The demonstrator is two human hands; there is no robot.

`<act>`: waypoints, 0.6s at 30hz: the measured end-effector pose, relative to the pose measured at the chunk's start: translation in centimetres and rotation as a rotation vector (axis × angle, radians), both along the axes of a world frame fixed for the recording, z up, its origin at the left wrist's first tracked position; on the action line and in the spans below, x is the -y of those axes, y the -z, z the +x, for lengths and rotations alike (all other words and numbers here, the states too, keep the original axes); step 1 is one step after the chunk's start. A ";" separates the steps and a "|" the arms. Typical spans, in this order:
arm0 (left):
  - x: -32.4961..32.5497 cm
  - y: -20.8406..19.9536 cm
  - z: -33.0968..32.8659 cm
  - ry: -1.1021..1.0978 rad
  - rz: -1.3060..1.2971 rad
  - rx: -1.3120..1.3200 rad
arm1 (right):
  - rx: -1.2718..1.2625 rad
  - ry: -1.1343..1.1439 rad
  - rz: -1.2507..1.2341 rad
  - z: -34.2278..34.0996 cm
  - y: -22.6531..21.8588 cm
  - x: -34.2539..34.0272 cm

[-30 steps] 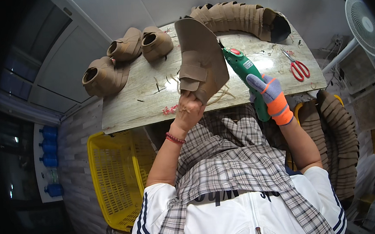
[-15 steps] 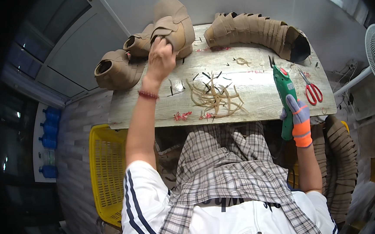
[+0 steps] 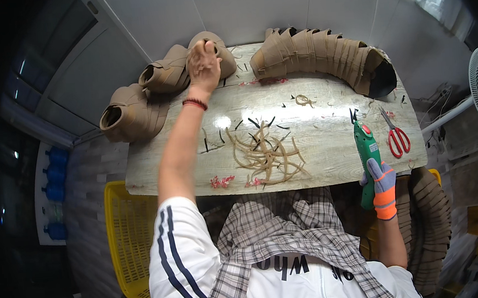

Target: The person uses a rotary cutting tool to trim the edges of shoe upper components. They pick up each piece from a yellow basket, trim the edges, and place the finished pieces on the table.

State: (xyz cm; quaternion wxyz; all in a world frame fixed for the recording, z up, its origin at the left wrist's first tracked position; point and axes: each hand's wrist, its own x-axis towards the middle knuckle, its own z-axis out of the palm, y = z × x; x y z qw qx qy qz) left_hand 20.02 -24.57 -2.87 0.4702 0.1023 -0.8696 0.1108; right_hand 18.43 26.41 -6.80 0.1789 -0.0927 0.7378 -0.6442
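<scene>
Our left hand (image 3: 204,63) reaches across the table (image 3: 327,143), palm pressed on a tan boot (image 3: 222,53) stacked with finished ones (far corner); our gloved right hand (image 3: 382,189) grips the green cutter (image 3: 368,159) at the near edge.

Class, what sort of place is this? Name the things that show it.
Probably a small shoemaking workshop: tan boot uppers stacked on a wood-grain worktable, a pile of trimmed tan strips, and a green handheld power cutter.

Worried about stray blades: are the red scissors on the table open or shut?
Shut: the red scissors lie flat with blades together, handles side by side.
</scene>
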 end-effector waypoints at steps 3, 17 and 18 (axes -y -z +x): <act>-2.4 6.7 -0.5 0.238 0.463 -0.195 | 0.027 0.013 0.010 -0.4 0.1 0.7; -7.8 12.2 -9.9 0.182 1.223 0.065 | 0.062 -0.031 0.006 0.5 0.1 1.3; -8.1 12.4 -9.6 0.264 1.185 -0.021 | 0.071 -0.033 0.014 0.5 0.2 1.2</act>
